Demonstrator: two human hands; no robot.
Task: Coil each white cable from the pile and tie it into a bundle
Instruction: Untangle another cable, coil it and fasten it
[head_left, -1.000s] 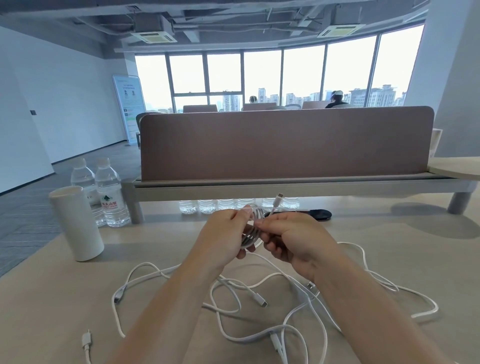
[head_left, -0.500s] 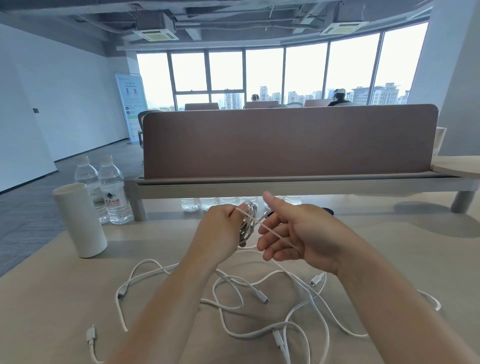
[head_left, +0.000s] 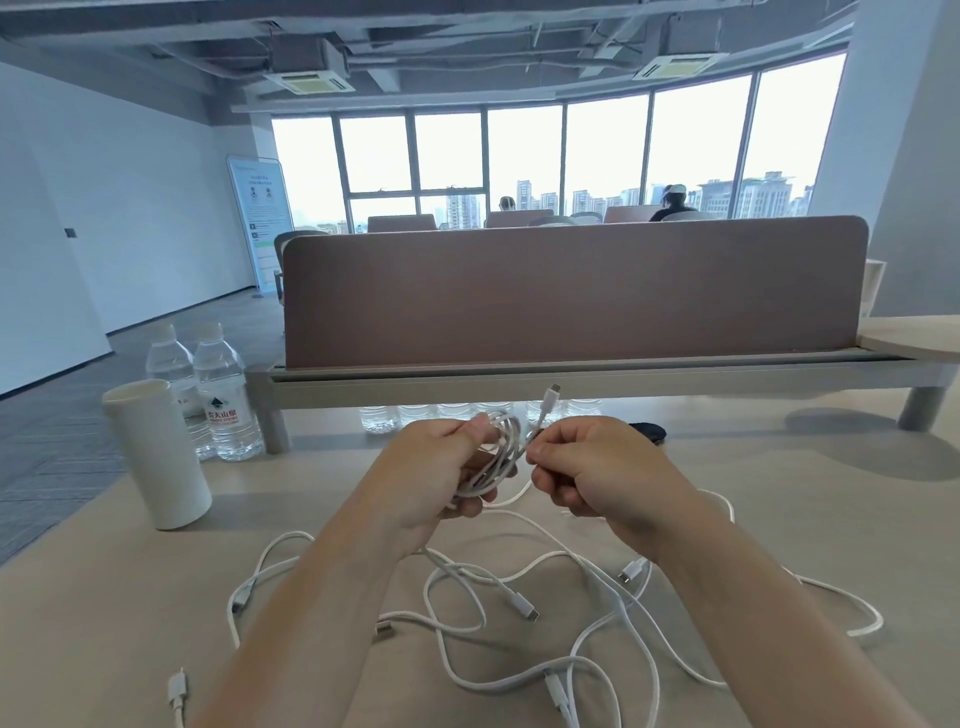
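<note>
A pale table is closed at the far side by a brown divider panel. A loose pile of white cables is spread on it, partly hidden by both forearms. A white cup and two water bottles are seen at the left. Above the pile, a coiled cable is gripped by the left hand, and its free end is pinched by the right hand, the plug pointing up

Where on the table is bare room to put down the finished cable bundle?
Bare table lies right of the right hand, before the shelf leg. Another patch lies in front of the white cup, left of the loose cables. The near centre is crowded with them.
</note>
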